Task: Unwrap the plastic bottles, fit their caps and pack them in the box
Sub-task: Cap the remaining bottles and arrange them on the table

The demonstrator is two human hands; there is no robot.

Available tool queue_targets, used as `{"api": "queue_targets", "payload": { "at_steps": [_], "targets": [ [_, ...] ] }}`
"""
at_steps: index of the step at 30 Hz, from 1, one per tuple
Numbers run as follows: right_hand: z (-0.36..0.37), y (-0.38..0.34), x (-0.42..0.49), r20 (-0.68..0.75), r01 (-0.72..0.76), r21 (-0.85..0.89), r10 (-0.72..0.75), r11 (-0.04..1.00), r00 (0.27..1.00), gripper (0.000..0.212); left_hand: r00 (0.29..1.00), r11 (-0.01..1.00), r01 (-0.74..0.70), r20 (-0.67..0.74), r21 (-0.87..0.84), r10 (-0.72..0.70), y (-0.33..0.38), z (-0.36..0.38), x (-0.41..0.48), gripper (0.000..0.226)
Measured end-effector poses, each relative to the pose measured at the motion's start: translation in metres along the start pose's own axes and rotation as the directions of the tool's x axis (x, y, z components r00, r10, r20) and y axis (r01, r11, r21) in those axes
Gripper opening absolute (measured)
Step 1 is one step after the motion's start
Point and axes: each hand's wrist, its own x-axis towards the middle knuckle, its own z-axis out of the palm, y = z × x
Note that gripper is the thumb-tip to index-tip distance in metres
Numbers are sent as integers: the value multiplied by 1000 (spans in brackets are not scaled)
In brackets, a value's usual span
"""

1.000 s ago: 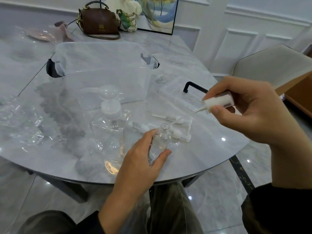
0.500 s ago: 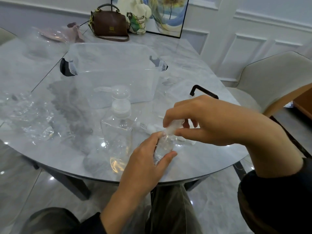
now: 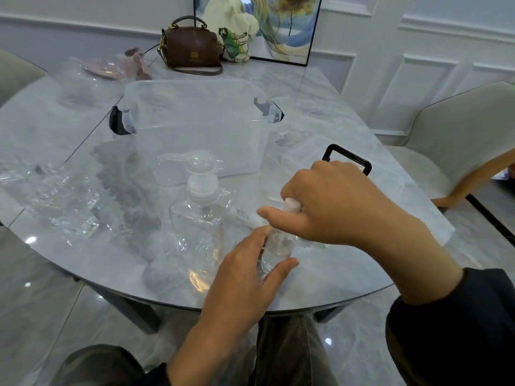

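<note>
Left hand: I see my left hand point(image 3: 245, 277) in front of the box point(image 3: 195, 135), near the table point(image 3: 320, 112) edge, fingers and thumb curled round the small bottle point(image 3: 277, 247).
Right hand: my right hand point(image 3: 337, 210) sits over the bottle's neck, fingers curled and pinching the white cap point(image 3: 292, 204), thumb pointing left.
Cap fit: I cannot tell if it is seated.
Pump bottle point(image 3: 200, 215): capped, just in front of the box.
Wrap point(image 3: 55, 201): crumpled, left of the box.
</note>
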Motion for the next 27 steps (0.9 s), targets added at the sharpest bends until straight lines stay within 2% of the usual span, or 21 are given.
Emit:
{"api": "queue_targets", "payload": {
  "at_steps": [2, 4, 7, 9, 11, 13, 16, 19, 21, 23, 27],
  "targets": [
    [2, 5, -5, -46, 41, 33, -39, 999, 998, 63, 1000, 1000, -2, 0, 0, 2, -1, 1, 1, 40],
    [1, 12, -10, -73, 167, 173, -156, 971, 985, 45, 1000, 1000, -4, -3, -4, 4, -1, 1, 1, 43],
    [-2, 25, -11, 7, 293, 364, -317, 884, 948, 21, 1000, 1000, -4, 8, -16, 4, -1, 1, 2, 43],
    [-1, 29, -10, 12, 318, 359, -345, 878, 939, 10, 1000, 1000, -14, 13, -17, 14, 1, 1, 2, 40],
    [4, 25, -9, -44, 279, 301, -279, 912, 959, 32, 1000, 1000, -19, 12, -8, 19, 1, 1, 2, 33],
    [9, 21, -6, -126, 215, 161, -196, 963, 972, 53, 1000, 1000, -15, 10, 9, 15, 1, 1, 2, 32],
    [12, 18, -3, -149, 155, 46, -147, 987, 978, 66, 1000, 1000, -6, 3, -5, 7, 1, 1, 2, 37],
    [3, 24, -6, -120, 260, 156, -243, 953, 963, 42, 1000, 1000, -9, 5, -22, 9, 1, 0, 2, 41],
    [-2, 31, -9, -39, 328, 283, -331, 901, 943, 29, 1000, 999, -18, 20, -34, 18, 1, 0, 2, 41],
    [-5, 35, -10, 5, 321, 321, -340, 891, 940, 17, 999, 999, -24, 22, -25, 24, 2, 0, 2, 41],
    [0, 25, -9, -110, 170, 114, -157, 979, 981, 67, 1000, 1000, -22, 17, 12, 22, 2, 0, 1, 37]
  ]
}}
